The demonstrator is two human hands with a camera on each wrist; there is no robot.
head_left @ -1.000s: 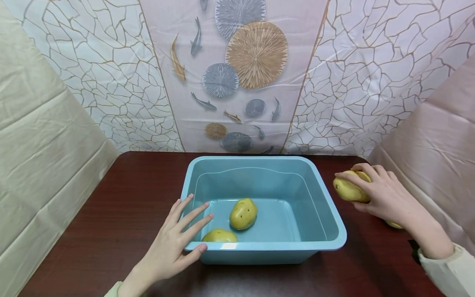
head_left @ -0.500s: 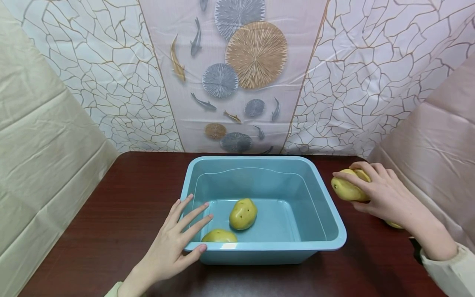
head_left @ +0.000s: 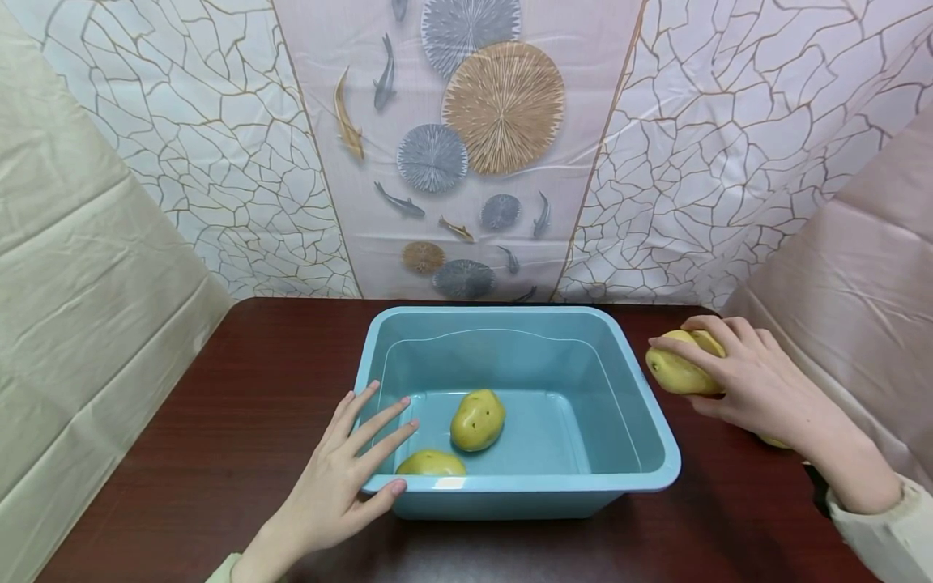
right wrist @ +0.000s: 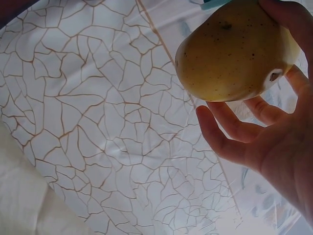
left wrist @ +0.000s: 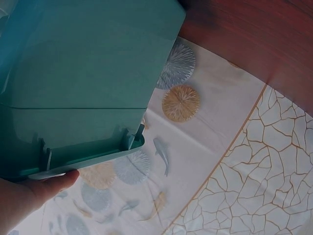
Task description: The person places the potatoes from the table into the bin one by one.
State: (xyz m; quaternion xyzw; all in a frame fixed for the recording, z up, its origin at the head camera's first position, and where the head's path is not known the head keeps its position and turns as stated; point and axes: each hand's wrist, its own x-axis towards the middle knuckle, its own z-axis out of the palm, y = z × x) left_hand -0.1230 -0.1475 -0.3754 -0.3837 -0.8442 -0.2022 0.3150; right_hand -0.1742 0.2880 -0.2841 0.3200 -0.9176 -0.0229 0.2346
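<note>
A light-blue plastic tub (head_left: 561, 483) stands on the dark table. Two yellow potatoes lie in it: one potato (head_left: 478, 419) near the middle, another potato (head_left: 432, 463) partly hidden behind the front wall. My left hand (head_left: 331, 486) rests at the tub's front-left corner with straight, spread fingers; in the left wrist view a digit (left wrist: 58, 182) touches the rim. To the right of the tub, my right hand (head_left: 765, 389) grips a third potato (head_left: 674, 368) between thumb and fingers. The right wrist view shows that potato (right wrist: 234, 54) large, with dark specks on its skin.
Another yellow piece (head_left: 774, 441) shows on the table, mostly hidden behind my right wrist. The dark red-brown table (head_left: 240, 413) extends to both sides of the tub. A patterned cloth (head_left: 503, 227) hangs behind, with plain cloth at left and right.
My right hand has shifted slightly left with the potato, toward the tub. The left hand, the tub and the potatoes inside have stayed in place.
</note>
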